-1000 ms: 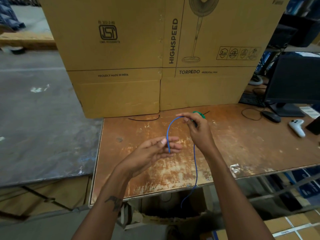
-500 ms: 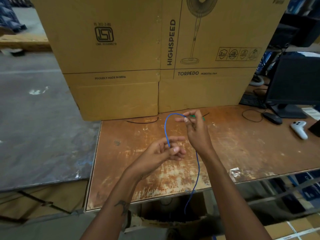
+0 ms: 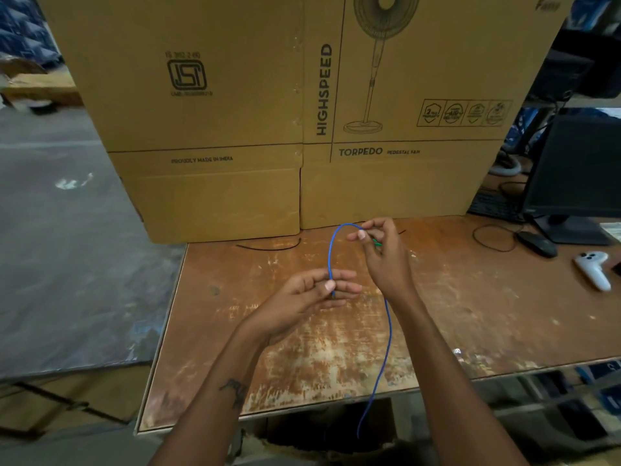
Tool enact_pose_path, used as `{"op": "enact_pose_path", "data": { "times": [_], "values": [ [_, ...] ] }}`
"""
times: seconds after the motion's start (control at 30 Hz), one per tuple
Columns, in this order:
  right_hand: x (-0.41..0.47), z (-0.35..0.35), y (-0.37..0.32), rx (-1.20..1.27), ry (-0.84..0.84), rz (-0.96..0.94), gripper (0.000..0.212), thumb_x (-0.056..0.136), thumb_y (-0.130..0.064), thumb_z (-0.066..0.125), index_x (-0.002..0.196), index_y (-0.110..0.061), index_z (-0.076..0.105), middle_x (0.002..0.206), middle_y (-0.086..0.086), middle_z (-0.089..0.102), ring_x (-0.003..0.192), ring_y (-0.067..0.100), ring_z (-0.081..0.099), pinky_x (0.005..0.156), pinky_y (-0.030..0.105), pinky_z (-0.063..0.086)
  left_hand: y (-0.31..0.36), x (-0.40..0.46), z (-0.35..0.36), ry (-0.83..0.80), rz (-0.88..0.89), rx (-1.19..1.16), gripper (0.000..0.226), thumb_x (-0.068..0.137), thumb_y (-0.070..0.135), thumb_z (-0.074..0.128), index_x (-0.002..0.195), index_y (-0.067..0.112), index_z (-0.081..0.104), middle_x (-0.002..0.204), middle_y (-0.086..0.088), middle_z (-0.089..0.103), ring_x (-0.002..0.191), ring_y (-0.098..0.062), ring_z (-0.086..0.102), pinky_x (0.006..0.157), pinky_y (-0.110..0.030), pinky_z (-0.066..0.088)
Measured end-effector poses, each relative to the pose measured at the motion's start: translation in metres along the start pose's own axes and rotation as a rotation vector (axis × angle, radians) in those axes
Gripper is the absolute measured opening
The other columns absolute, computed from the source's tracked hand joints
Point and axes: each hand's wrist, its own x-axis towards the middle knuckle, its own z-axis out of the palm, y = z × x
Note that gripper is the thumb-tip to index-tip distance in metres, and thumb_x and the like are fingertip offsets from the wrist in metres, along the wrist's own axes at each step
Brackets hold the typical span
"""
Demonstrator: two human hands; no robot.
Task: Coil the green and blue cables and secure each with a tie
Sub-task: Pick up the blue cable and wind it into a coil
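Left hand point(image 3: 304, 299) pinches one end of the blue cable point(image 3: 331, 253) between thumb and fingertips. Right hand point(image 3: 383, 253) grips the cable just past the top of the arch, above and beyond the left hand. The rest of the cable runs under the right wrist and hangs off the near edge of the table point(image 3: 470, 314).

Change over the last second: hands have moved closer and the arch is narrower, so I judge the first loop is forming.

Something green point(image 3: 377, 243) shows at the right fingers, probably the green cable, can't confirm. Black tie point(image 3: 268, 246) lies beyond the left hand, unused. No full coil yet.
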Motion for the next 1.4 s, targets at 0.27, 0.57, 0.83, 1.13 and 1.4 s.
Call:
{"op": "enact_pose_path", "data": {
  "times": [0.27,0.57,0.83,1.13,1.4],
  "values": [
    [0.023,0.001,0.008,0.034,-0.057,0.125,0.006,0.099,-0.028,0.068,0.098,-0.025,0.063,0.080,-0.002,0.078,0.076,0.012,0.074,0.073,0.035,0.055,-0.006,0.043,0.030,0.121,0.134,0.049,0.029,0.114,0.012,0.037,0.132,-0.004,0.053,0.121,-0.024,0.074,0.108,-0.033,0.072,0.097,-0.040,0.058],
    [-0.020,0.028,0.015,0.060,-0.463,0.103,0.029,0.096,0.005,0.052,0.096,-0.023,0.061,0.077,-0.005,0.059,0.066,0.003,0.058,0.060,0.028,0.047,0.026,0.079,0.030,0.233,0.332,-0.045,0.031,0.113,0.006,0.033,0.137,0.006,0.053,0.111,-0.007,0.079,0.100,-0.023,0.076,0.087,-0.028,0.060],
    [-0.084,0.012,0.023,0.235,-0.784,0.317,0.033,0.109,-0.009,0.051,0.140,-0.011,0.039,0.097,0.006,0.076,0.063,0.022,0.069,0.068,0.036,0.059,0.044,0.091,-0.016,0.402,0.351,-0.191,0.032,0.113,0.002,0.032,0.139,0.001,0.050,0.086,0.002,0.078,0.074,-0.010,0.074,0.068,-0.018,0.057],
    [-0.065,-0.012,-0.028,-0.290,-0.365,-0.103,0.051,0.106,-0.004,0.050,0.127,-0.048,0.063,0.084,-0.020,0.056,0.093,0.014,0.057,0.087,0.025,0.042,0.017,0.082,-0.035,0.245,0.157,0.163,0.033,0.113,0.003,0.032,0.138,0.005,0.053,0.101,-0.007,0.075,0.078,-0.012,0.074,0.077,-0.026,0.058],
    [0.004,-0.011,-0.065,-0.182,-0.024,-0.108,0.009,0.101,-0.027,0.067,0.105,-0.023,0.060,0.096,-0.010,0.073,0.086,0.011,0.069,0.078,0.039,0.053,0.014,0.072,-0.016,0.208,0.158,-0.039,0.044,0.105,0.016,0.035,0.089,0.025,0.075,0.063,0.000,0.052,0.051,-0.018,0.051,0.058,-0.033,0.041]
  ]
}}
